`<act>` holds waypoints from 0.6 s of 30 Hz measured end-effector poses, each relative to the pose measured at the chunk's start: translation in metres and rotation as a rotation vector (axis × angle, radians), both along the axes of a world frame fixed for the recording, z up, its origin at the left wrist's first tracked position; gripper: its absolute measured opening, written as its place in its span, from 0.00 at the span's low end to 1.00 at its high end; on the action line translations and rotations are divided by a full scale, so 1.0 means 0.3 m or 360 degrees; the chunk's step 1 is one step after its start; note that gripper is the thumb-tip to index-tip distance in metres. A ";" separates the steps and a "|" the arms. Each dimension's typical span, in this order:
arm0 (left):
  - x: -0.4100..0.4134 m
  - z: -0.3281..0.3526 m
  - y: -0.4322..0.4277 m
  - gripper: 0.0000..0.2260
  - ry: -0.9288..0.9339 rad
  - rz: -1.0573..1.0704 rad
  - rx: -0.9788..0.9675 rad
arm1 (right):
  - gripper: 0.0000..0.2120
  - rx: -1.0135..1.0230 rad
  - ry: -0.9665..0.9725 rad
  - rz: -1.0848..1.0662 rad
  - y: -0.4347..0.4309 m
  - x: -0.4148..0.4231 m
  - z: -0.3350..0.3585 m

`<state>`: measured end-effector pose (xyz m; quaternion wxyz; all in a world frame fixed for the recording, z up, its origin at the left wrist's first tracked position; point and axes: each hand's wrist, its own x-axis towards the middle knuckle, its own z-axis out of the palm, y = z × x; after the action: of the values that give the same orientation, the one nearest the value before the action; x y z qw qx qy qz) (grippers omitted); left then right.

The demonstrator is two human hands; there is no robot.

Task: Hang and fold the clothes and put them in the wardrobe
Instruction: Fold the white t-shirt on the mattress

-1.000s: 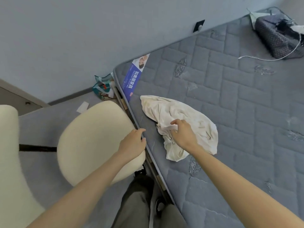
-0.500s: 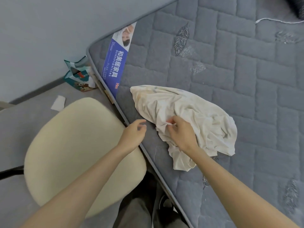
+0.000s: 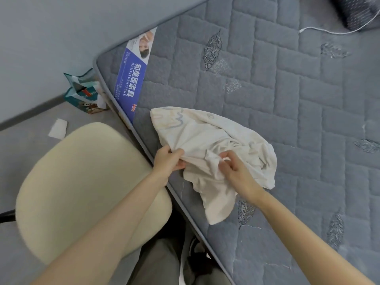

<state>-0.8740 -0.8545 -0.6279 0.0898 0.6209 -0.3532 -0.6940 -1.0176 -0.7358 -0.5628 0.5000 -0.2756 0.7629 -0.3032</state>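
Head view: a grey quilted mattress (image 3: 287, 99), stitched in brick-like blocks with darker leaf motifs, fills the right side. A soft, crumpled cream garment (image 3: 207, 136) with a faint blue and orange print lies bunched on it, just inside the mattress's left edge, one loose end trailing toward the near edge.

The left hand (image 3: 167, 161) pinches a gathered fold at the garment's left side between thumb and curled fingers. The right hand (image 3: 236, 171) rests on the middle of the heap, fingers curled and nipping a small ridge of cloth.

A glossy blue label (image 3: 131, 79) runs along the mattress's left edge. Against that edge stands a rounded cream chair seat (image 3: 86, 182). On the floor beyond lie an open printed bag (image 3: 84, 93) and a white paper scrap (image 3: 58, 131). A thin white cable (image 3: 329, 31) curls near the mattress's far right corner.
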 end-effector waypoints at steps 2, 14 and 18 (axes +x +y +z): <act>0.010 0.063 -0.018 0.04 -0.0038 -0.0104 -0.0256 | 0.04 -0.0139 0.0065 -0.0080 -0.029 -0.020 0.047; 0.239 0.584 0.115 0.12 -0.0051 -0.0348 -0.1144 | 0.20 -0.0393 0.0442 0.0814 0.056 0.004 0.559; 0.299 0.716 0.278 0.14 -0.0103 -0.0300 -0.1283 | 0.21 -0.0414 0.0215 0.0491 0.149 0.037 0.757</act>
<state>-0.7844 -0.7712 -0.4131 0.2508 0.5224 -0.6547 -0.4853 -1.0065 -0.6912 -0.3357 0.4486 -0.4710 0.6979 -0.2997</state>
